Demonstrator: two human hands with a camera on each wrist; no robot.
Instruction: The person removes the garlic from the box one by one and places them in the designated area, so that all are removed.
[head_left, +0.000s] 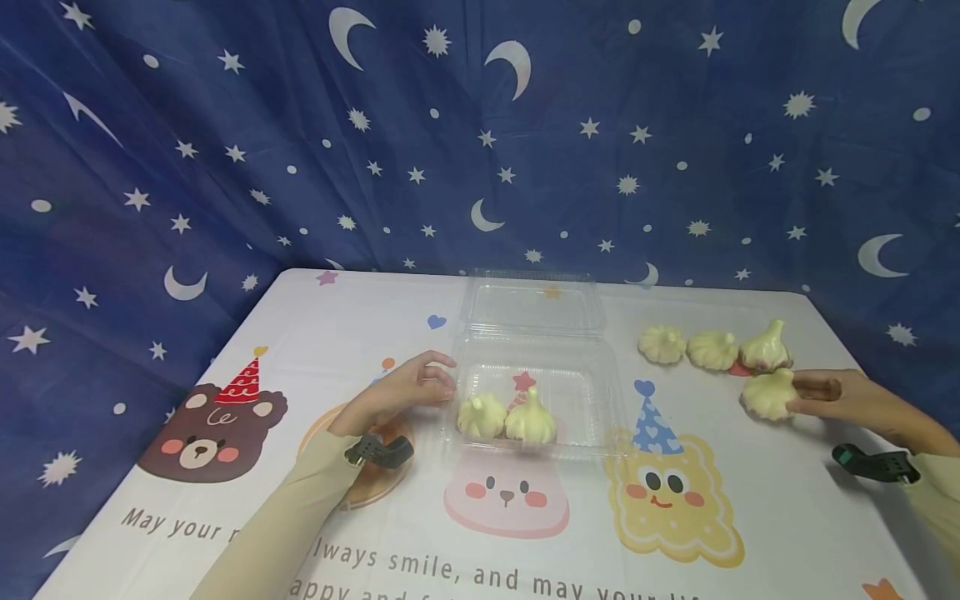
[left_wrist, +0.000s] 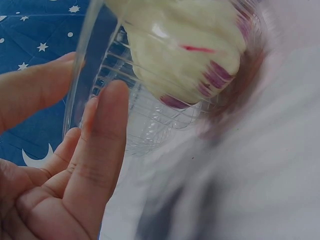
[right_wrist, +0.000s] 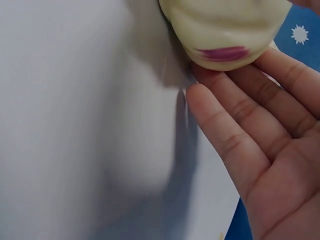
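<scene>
A clear plastic clamshell box [head_left: 585, 400] lies with its lid [head_left: 525, 304] folded back. Two pale garlic bulbs, one on the left [head_left: 482, 417] and one beside it [head_left: 530, 419], sit along its near side. My left hand [head_left: 408, 387] pinches the box's left edge; the left wrist view has the clear wall between thumb and fingers [left_wrist: 107, 130]. Far to the right, my right hand [head_left: 847, 402] grips another garlic bulb [head_left: 768, 395] from its right side. Its purple-streaked surface [right_wrist: 225, 30] rests against the fingers [right_wrist: 235, 110] in the right wrist view.
Behind the held bulb, three more garlic bulbs stand in a row: left [head_left: 662, 344], middle [head_left: 712, 350] and right [head_left: 767, 346]. A white cloth printed with cartoons [head_left: 506, 500] covers the table. The blue starry curtain [head_left: 480, 167] hangs along the back and left.
</scene>
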